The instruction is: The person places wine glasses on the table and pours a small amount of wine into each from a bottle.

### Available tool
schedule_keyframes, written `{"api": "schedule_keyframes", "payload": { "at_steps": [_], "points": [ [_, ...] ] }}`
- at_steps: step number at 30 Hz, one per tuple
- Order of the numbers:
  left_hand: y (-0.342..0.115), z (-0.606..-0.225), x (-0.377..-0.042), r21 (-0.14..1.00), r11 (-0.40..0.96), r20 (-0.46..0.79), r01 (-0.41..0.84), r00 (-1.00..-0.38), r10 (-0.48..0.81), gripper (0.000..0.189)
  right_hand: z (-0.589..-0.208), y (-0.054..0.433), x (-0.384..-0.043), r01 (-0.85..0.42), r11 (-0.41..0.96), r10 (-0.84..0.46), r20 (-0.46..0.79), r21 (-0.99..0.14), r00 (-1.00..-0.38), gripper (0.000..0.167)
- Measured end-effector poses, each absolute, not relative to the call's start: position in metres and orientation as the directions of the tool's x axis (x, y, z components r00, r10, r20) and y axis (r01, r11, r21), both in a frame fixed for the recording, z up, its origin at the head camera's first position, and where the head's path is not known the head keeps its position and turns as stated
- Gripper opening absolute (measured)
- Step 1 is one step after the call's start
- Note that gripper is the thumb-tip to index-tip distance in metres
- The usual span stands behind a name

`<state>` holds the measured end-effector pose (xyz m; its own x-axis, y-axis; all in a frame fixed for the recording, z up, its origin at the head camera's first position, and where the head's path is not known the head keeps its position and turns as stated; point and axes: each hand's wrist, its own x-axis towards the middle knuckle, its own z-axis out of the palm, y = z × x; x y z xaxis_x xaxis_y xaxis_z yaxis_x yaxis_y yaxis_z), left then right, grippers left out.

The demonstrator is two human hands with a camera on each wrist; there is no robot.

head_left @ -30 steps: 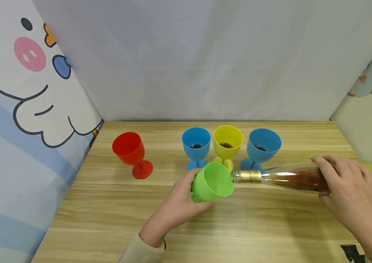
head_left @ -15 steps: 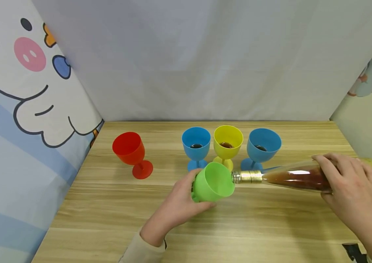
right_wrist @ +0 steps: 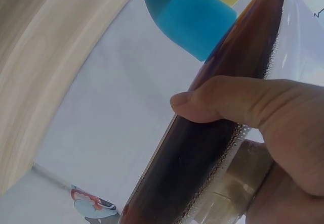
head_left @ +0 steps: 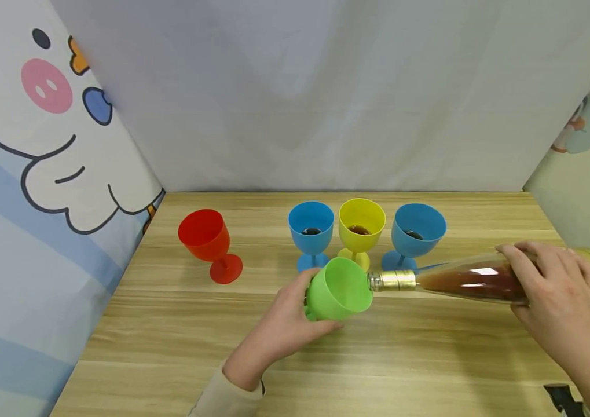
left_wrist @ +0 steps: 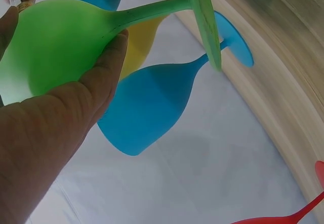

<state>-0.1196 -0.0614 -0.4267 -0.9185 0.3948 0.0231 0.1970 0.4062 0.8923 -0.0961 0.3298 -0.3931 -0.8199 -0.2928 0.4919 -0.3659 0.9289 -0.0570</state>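
My left hand (head_left: 284, 324) grips a green goblet (head_left: 339, 289) by its bowl, tilted toward the right; in the left wrist view its stem and foot are off the table. My right hand (head_left: 560, 295) holds a clear glass bottle (head_left: 472, 278) of dark red-brown liquid, lying nearly level. The bottle's gold-banded mouth is at the green goblet's rim, and liquid reaches into its neck. No liquid shows inside the green bowl from this angle. In the right wrist view the thumb (right_wrist: 217, 100) lies across the bottle.
Behind the green goblet stand a blue goblet (head_left: 311, 231), a yellow goblet (head_left: 361, 226) and another blue goblet (head_left: 417, 231), each with a little dark liquid. A red goblet (head_left: 206, 237) stands at the left of the wooden table (head_left: 180, 347). A pale backdrop (head_left: 326, 104) rises behind.
The bottle's base has shifted slightly right and its liquid has run further toward the neck. The left hand and green goblet have barely moved.
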Motion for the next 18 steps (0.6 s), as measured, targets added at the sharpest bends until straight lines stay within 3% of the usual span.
{"api": "schedule_keyframes", "payload": {
  "at_steps": [18],
  "points": [
    [-0.0619,-0.4247,-0.1189,0.893,0.416,-0.004,0.172,-0.921,0.391,0.079,-0.387,0.329,-0.0962,-0.393,0.918,-0.311,0.52,-0.052,-0.796,0.104]
  ]
}}
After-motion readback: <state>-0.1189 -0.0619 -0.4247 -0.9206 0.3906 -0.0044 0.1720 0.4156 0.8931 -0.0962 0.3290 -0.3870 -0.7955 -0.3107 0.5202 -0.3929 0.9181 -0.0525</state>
